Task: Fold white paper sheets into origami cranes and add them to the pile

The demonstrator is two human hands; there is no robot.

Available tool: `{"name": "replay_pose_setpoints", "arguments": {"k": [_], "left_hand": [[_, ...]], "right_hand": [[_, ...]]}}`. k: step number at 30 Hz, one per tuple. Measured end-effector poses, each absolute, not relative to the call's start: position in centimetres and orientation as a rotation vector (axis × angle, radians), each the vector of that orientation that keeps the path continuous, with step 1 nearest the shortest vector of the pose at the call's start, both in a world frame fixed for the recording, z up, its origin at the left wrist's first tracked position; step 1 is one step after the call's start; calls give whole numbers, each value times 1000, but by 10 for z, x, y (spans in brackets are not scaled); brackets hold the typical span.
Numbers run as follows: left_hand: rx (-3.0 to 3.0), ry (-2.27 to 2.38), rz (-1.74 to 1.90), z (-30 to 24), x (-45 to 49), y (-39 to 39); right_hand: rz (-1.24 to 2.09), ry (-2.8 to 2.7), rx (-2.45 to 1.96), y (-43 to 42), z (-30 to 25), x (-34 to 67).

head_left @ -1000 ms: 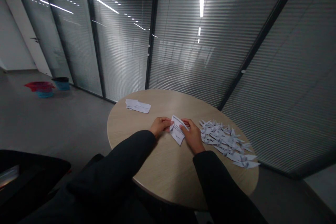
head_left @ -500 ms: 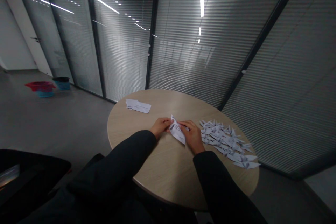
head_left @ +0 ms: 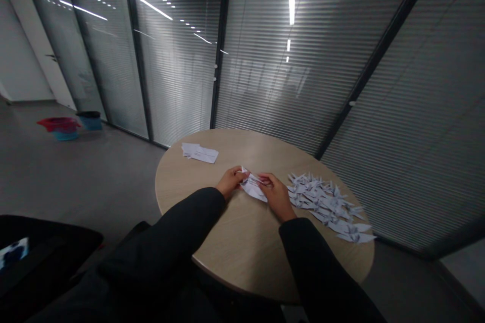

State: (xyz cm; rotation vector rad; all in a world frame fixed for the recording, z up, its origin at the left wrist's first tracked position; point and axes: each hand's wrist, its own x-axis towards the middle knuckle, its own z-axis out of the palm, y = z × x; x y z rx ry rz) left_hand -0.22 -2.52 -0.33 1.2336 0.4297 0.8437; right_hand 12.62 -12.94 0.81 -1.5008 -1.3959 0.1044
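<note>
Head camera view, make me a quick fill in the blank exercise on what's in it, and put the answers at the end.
1. The left hand and the right hand hold one printed paper ____ them.
2. The pile of folded paper pieces lies nearer the ____ hand.
3. Seen by the wearer, the flat paper slips lie to the ____ of that pile.
4. Beyond the table, two bins stand on the ____.

Missing words: between; right; left; floor.

You have a rounded, pale wood-grain table [head_left: 242, 247] before you. Printed paper slips [head_left: 206, 155] overlap near its far left edge; along your right lie crowded folded paper pieces [head_left: 329, 205], perhaps birds, in this dim view.
</note>
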Motion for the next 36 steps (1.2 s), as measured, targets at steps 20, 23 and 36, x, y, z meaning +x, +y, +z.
{"name": "replay_pose_setpoints", "arguments": {"k": [20,23,36], "left_hand": [[1434,532,687,0,-8,-32],[1368,484,591,2,-8,-34],[1393,403,548,-4,-7,-31]], "right_hand": [[70,-1375,-1709,-125,-2,142],[65,-1340,-1742,-126,0,141],[214,-1344,-1560,-127,0,132]]}}
